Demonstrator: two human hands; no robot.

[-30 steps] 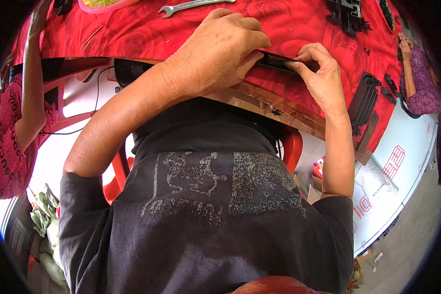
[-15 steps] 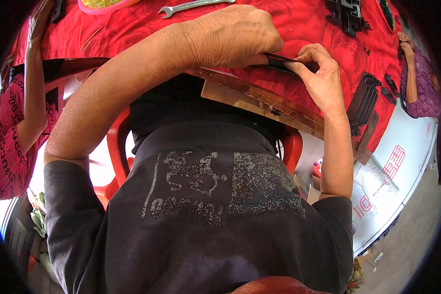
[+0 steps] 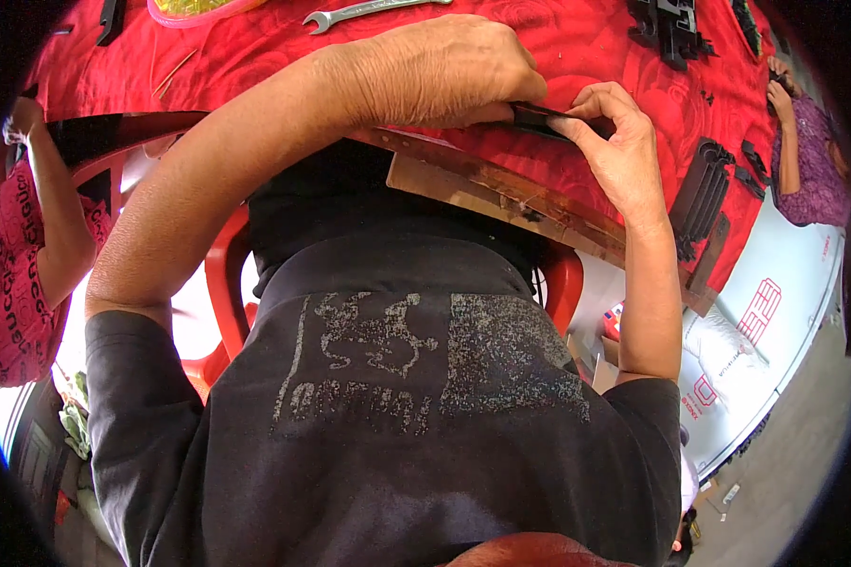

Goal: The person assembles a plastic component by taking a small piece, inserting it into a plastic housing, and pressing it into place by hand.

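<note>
A flat, narrow black strip (image 3: pixel 539 121) is held between my two hands above the near edge of the red tablecloth. My left hand (image 3: pixel 473 71) is closed on its left end, knuckles up, and hides that end. At the strip's right end, my right hand (image 3: pixel 617 128) pinches it between thumb and fingers. What exactly the strip is cannot be made out. A pile of long black parts (image 3: pixel 702 194) lies on the cloth to the right of my right forearm. Farther off, beyond my left hand, lies a steel open-ended wrench (image 3: pixel 378 11).
More black parts (image 3: pixel 669 33) lie at the far right of the red cloth (image 3: pixel 274 57). A pink-rimmed basin (image 3: pixel 203 17) with yellow contents stands at the far left, near thin sticks (image 3: pixel 174 74). A wooden board edge (image 3: pixel 482 184) runs along the front. Other people sit on both sides.
My hands and the black strip stay almost in place. The person at the left has drawn an arm back from the table.
</note>
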